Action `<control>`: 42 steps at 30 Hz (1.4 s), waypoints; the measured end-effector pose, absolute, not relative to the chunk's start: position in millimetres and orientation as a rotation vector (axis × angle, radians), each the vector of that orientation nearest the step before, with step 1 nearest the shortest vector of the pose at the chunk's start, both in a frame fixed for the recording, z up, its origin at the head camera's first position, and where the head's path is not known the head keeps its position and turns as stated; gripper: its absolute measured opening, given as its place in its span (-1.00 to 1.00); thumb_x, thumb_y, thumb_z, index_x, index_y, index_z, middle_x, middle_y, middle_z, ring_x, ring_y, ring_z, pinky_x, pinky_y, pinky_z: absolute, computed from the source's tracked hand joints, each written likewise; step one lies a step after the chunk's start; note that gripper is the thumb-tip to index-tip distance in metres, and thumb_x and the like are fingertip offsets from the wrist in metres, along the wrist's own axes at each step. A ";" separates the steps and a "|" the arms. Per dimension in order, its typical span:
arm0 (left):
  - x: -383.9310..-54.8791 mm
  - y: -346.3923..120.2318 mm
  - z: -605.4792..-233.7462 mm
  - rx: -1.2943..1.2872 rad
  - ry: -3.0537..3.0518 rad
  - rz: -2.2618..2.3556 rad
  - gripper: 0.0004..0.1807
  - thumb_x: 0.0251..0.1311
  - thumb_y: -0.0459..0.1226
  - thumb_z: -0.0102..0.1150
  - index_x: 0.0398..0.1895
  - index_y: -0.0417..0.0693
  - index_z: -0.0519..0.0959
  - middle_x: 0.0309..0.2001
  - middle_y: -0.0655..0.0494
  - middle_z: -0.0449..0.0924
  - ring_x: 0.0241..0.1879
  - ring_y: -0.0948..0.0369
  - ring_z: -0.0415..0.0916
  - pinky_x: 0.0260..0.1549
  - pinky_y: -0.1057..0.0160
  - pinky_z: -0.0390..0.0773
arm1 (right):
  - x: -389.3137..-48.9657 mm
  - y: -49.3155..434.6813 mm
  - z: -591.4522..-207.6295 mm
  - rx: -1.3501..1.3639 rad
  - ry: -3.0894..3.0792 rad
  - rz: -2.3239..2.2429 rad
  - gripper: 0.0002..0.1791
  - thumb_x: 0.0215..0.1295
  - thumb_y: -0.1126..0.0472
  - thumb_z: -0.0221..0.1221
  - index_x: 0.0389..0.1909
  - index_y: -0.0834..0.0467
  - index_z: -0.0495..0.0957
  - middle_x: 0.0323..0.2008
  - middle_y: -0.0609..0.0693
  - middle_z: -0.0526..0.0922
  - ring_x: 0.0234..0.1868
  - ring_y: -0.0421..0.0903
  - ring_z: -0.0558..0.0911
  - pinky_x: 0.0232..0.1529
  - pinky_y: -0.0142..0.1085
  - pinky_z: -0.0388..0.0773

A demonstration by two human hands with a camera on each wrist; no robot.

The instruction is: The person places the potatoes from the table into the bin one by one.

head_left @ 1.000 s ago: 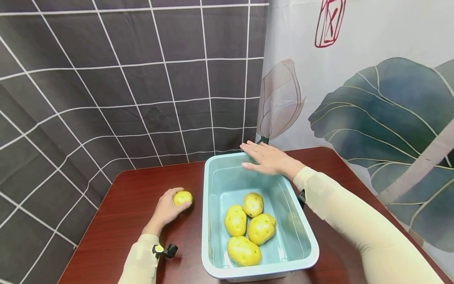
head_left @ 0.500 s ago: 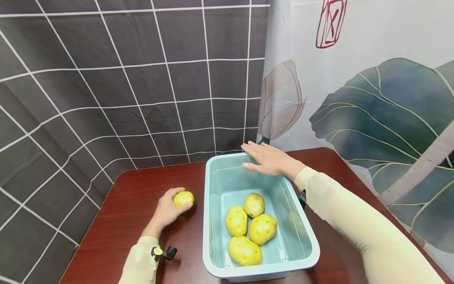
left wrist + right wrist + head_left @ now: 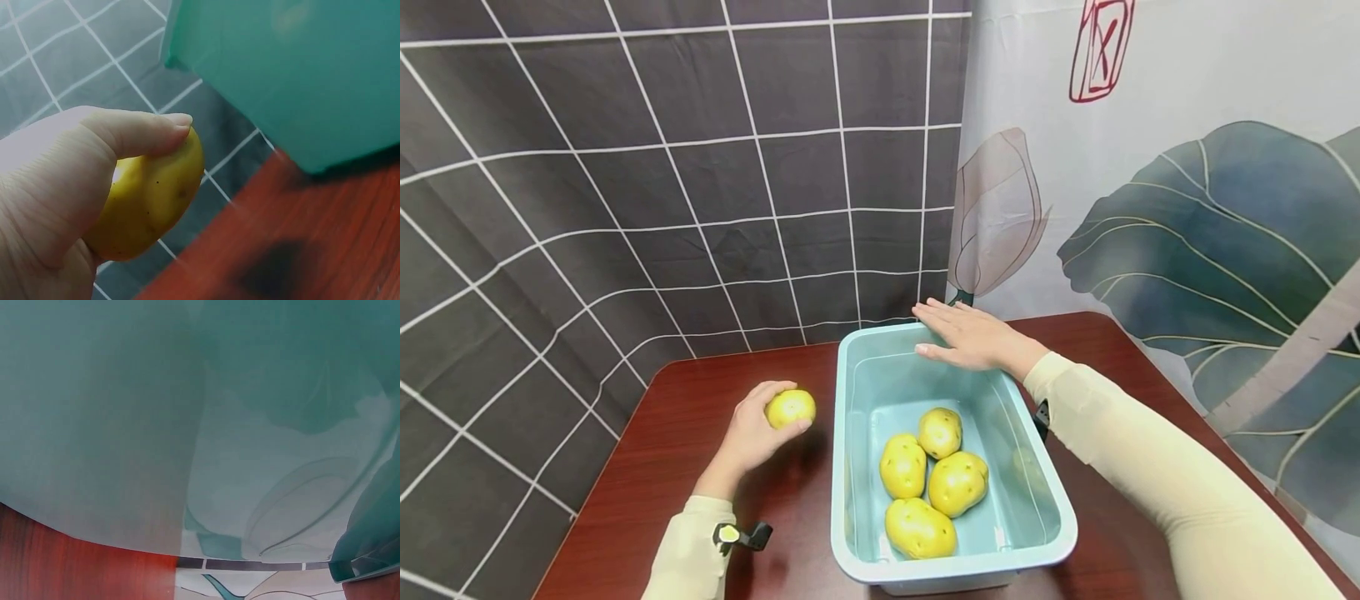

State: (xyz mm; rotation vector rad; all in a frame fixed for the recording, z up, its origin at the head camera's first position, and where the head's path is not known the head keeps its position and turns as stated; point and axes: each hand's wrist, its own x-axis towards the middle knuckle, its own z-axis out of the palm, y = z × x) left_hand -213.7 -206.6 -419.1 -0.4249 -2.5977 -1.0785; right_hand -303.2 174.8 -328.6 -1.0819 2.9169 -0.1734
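My left hand (image 3: pixel 756 425) grips a small yellow potato (image 3: pixel 792 407) between thumb and fingers, just left of the light-blue plastic tub (image 3: pixel 839 467). The left wrist view shows the thumb across the top of this potato (image 3: pixel 156 200), which is held above the table. Inside the tub, several more yellow potatoes (image 3: pixel 958 483) lie grouped on its floor. My right hand (image 3: pixel 973 337), its fingers straight, rests on the tub's far right corner. The tub's wall (image 3: pixel 100 425) fills most of the right wrist view, where my right fingers cannot be made out.
A reddish-brown wooden table (image 3: pixel 677 433) carries the tub. Behind it hangs a dark grey cloth with white grid lines (image 3: pixel 700 175). A white curtain (image 3: pixel 1022 100) with leaf and flower prints hangs at the right.
My left hand has raised the potato off the table, moving it slightly up and away from me in the head view. The right hand stays on the tub's corner.
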 end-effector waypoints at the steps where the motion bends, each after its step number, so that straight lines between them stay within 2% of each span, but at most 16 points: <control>1: -212.4 -205.7 -415.9 -0.431 -2.593 -1.076 -0.37 -0.14 -0.12 0.53 0.08 0.03 0.54 0.02 0.18 0.51 -0.04 0.17 0.42 -0.17 0.04 0.49 | -303.1 174.7 -328.4 -1.085 2.917 -0.173 -0.08 0.28 -0.52 -0.41 0.53 -0.09 -0.18 0.51 -0.16 -0.09 0.50 -0.19 -0.18 0.44 -0.05 -0.18; 16: -195.4 -193.4 -368.2 -0.575 -2.509 -1.050 -0.37 -0.17 -0.13 0.55 0.07 0.20 0.52 0.02 0.31 0.48 -0.07 0.26 0.41 -0.25 0.08 0.52 | -299.2 174.4 -323.6 -1.104 2.907 -0.209 -0.11 0.34 -0.45 -0.32 0.53 -0.03 -0.14 0.51 -0.10 -0.06 0.51 -0.13 -0.14 0.43 0.01 -0.15; 25: -188.3 -190.0 -344.7 -0.649 -2.480 -1.000 -0.38 -0.19 -0.17 0.55 0.05 0.15 0.54 0.02 0.28 0.50 -0.04 0.26 0.41 -0.25 0.10 0.51 | -300.4 174.4 -326.1 -1.088 2.911 -0.214 -0.10 0.31 -0.49 -0.34 0.53 -0.07 -0.15 0.51 -0.15 -0.08 0.50 -0.16 -0.15 0.44 -0.04 -0.18; 36: -180.2 -177.3 -319.8 -0.825 -2.488 -0.930 -0.37 -0.19 -0.10 0.55 0.07 0.18 0.54 0.02 0.29 0.49 -0.04 0.27 0.43 -0.23 0.16 0.53 | -299.4 175.7 -327.1 -1.091 2.913 -0.228 -0.09 0.31 -0.49 -0.35 0.53 -0.05 -0.14 0.51 -0.12 -0.07 0.50 -0.17 -0.16 0.44 -0.03 -0.18; 42: -175.9 -166.5 -310.0 -0.947 -2.467 -0.924 -0.37 -0.20 -0.10 0.55 0.05 0.09 0.55 0.01 0.31 0.49 -0.04 0.29 0.44 -0.20 0.20 0.53 | -299.0 175.2 -326.7 -1.118 2.927 -0.223 -0.09 0.31 -0.49 -0.35 0.53 -0.03 -0.13 0.51 -0.11 -0.06 0.50 -0.17 -0.16 0.44 -0.02 -0.21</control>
